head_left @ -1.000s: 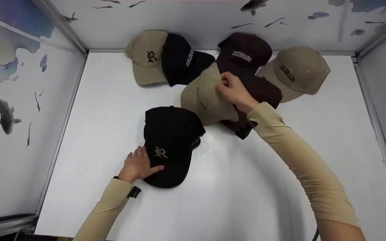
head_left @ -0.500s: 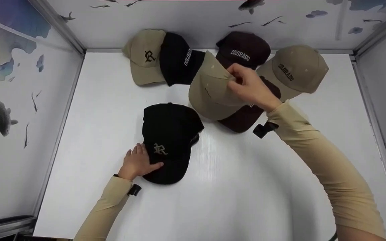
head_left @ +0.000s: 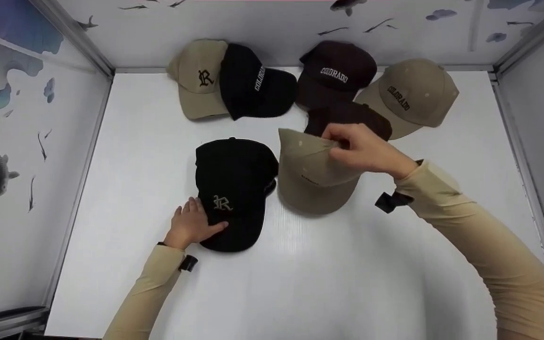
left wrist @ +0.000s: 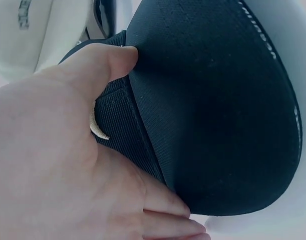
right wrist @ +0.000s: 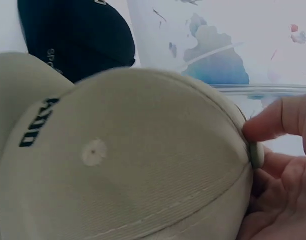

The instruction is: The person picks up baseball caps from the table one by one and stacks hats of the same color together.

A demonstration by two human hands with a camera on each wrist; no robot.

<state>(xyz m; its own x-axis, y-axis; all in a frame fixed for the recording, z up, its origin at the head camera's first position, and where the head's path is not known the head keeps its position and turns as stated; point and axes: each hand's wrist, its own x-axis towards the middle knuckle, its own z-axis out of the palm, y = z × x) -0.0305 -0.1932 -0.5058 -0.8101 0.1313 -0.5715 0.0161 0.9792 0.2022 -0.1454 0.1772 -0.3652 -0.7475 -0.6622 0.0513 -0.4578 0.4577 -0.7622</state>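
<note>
A black baseball cap with an R on its front (head_left: 232, 189) lies on the white table, stacked over another dark cap whose edge peeks out at its right. My left hand (head_left: 189, 224) rests against its left side, fingers straight along the crown and thumb laid on the brim (left wrist: 212, 125). To the right, my right hand (head_left: 359, 146) pinches a beige baseball cap (head_left: 314, 165) at the top of its crown, by the button, as the right wrist view shows. That cap's brim points toward me, and it overlaps a maroon cap (head_left: 354, 115) behind it.
At the back left, a beige cap with an R (head_left: 201, 97) sits against a black COLORADO cap (head_left: 253, 92). A maroon COLORADO cap (head_left: 335, 71) and a beige COLORADO cap (head_left: 418, 94) stand at the back right. Printed panels (head_left: 272, 28) wall in the table (head_left: 300, 283).
My right hand has drawn the beige cap off the maroon cap, right and then toward me, beside the black cap. The left hand keeps its place on the black cap.
</note>
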